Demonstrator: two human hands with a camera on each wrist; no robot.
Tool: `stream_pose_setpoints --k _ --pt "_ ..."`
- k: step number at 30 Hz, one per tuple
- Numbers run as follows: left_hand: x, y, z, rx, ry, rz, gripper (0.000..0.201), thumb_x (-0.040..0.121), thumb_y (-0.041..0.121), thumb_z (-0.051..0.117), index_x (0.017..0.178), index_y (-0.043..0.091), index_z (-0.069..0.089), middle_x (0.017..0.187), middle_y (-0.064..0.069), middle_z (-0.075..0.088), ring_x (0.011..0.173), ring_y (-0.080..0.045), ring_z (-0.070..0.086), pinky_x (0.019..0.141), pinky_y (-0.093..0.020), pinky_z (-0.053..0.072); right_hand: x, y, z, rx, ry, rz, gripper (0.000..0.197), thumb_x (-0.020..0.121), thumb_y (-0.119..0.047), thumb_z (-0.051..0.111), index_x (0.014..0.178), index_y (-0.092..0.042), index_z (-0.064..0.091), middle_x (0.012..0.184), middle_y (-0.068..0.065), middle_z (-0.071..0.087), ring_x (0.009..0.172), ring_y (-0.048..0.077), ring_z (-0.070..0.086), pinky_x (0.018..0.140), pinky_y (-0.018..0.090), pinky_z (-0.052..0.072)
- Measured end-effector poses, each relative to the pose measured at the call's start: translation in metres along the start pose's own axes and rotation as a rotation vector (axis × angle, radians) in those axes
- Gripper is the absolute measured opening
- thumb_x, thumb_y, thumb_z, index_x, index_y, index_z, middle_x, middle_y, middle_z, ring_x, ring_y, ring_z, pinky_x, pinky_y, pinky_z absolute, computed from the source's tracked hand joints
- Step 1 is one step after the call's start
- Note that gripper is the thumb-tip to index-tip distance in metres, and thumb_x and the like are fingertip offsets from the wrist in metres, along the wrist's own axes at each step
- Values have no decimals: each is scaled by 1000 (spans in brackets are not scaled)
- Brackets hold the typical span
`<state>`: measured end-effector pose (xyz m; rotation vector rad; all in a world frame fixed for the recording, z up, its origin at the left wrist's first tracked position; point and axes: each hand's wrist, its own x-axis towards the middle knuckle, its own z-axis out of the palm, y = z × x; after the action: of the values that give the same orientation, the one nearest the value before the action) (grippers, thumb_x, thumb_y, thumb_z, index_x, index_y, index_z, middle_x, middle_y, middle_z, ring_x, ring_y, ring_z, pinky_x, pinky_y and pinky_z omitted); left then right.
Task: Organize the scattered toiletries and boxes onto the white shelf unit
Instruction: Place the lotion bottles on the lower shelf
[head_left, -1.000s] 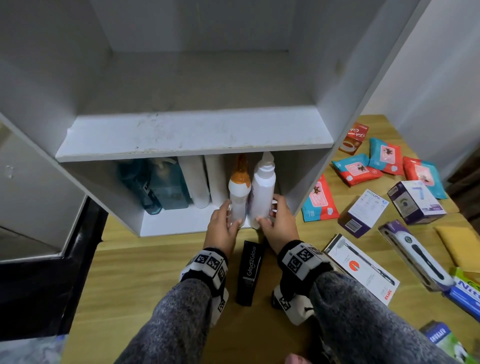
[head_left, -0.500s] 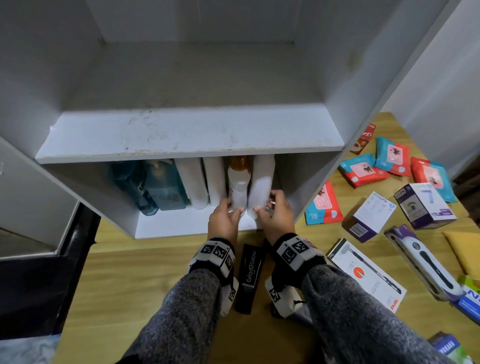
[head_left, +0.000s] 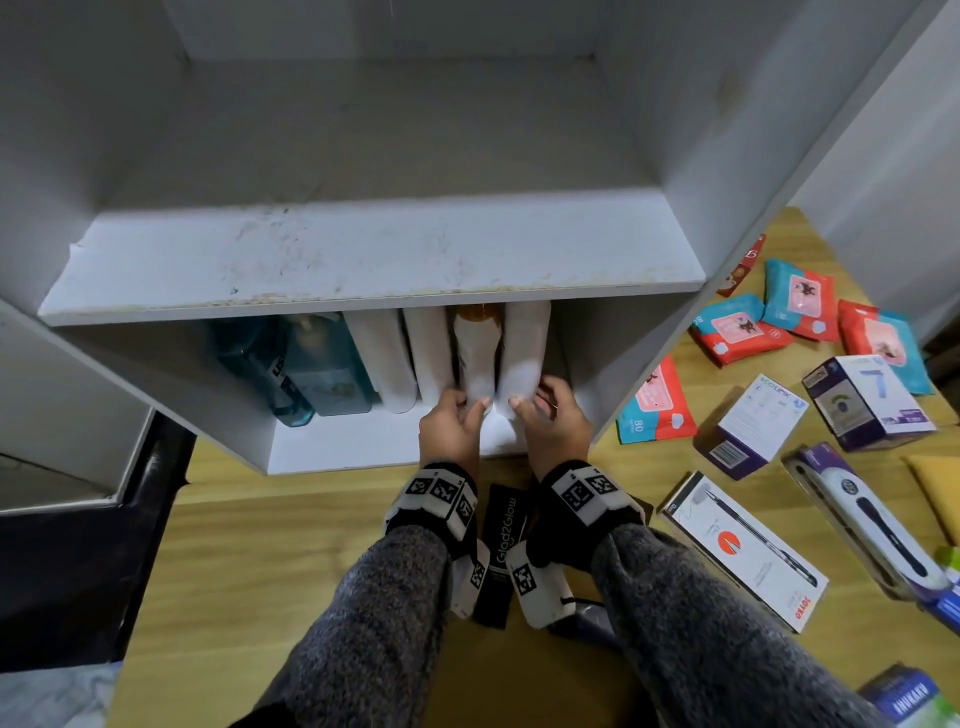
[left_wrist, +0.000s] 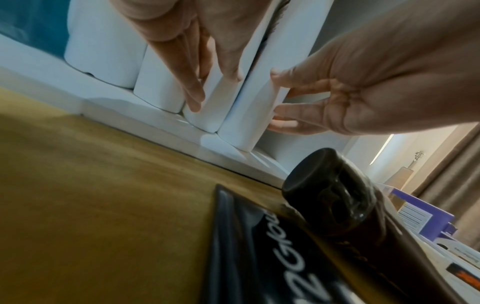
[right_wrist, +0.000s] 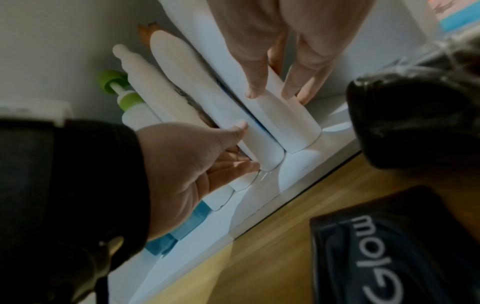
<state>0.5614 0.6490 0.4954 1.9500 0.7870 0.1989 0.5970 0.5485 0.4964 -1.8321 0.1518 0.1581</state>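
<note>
Because the shelf board (head_left: 363, 260) hides their tops, you see only the lower bodies of the orange-capped bottle (head_left: 475, 358) and the white bottle (head_left: 522, 353), standing upright side by side at the right end of the lower compartment of the white shelf unit (head_left: 675, 130). Your left hand (head_left: 449, 428) holds the orange-capped bottle's base between thumb and fingers; your right hand (head_left: 553, 421) pinches the white one likewise.
</note>
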Motion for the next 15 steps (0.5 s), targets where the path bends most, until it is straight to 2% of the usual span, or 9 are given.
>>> stream_pose_setpoints --k 6,9,12,15 --pt "5 3 5 -13 32 -27 36 89 30 58 108 -1 59 103 -18 68 97 -29 62 74 -23 39 4 1 7 21 40 22 37 81 -17 67 116 -9 59 114 12 66 109 22 61 81 19 40" --pt "7 2 7 -5 41 -27 36 89 30 57 107 -1 60 102 -19 69 96 -30 62 73 -23 39 6 0 7 17 39 19 35 82 -17 67 115 -8 60 113 12 66 108 20 60 75 12 36" --pt "7 0 9 -17 53 -29 36 89 30 57 105 -2 61 100 -19 69 96 -31 62 72 -23 39 8 2 6 -17 23 7 35 83 -19 66 115 -7 59 114 12 65 108 22 59 73 11 34" --pt "8 -1 10 -14 59 -22 35 89 31 57 103 -1 61 98 -19 69 94 -32 62 72 -25 40 9 4 5 -64 16 -24 33 83 -20 66 112 -6 59 108 15 65 103 25 59 64 10 30"
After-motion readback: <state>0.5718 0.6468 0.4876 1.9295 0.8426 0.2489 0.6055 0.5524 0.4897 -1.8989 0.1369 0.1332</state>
